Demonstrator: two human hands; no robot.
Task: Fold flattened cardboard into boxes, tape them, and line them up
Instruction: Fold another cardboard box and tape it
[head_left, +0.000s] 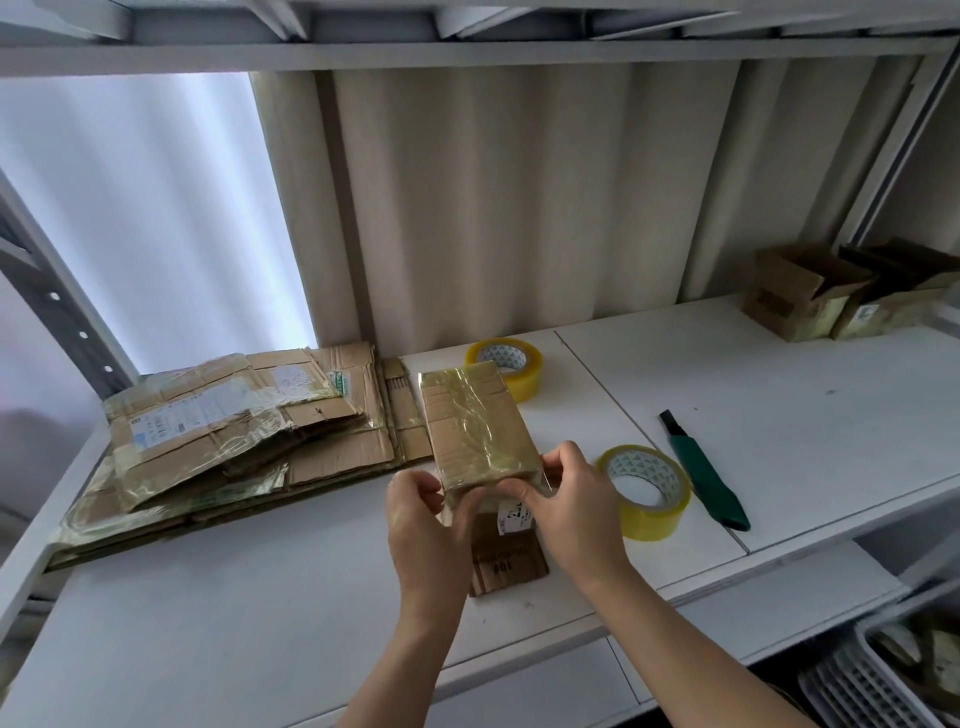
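Observation:
A small cardboard box (470, 421) with yellowish tape across its top lies on the white shelf (753, 395), long side running away from me. My left hand (421, 514) grips its near end from the left, fingers curled under the edge. My right hand (566, 499) pinches the near right corner, where a strip of clear tape hangs over. A loose brown flap with a white label (511, 551) shows below the box between my wrists. Two yellow tape rolls stand close: one (647, 491) just right of my right hand, another (506, 366) behind the box.
A pile of flattened cardboard (234, 441) lies at the left. A green utility knife (704, 470) lies right of the near tape roll. Two folded boxes (800, 293) stand at the far right, flaps open. A white crate (883, 670) sits lower right.

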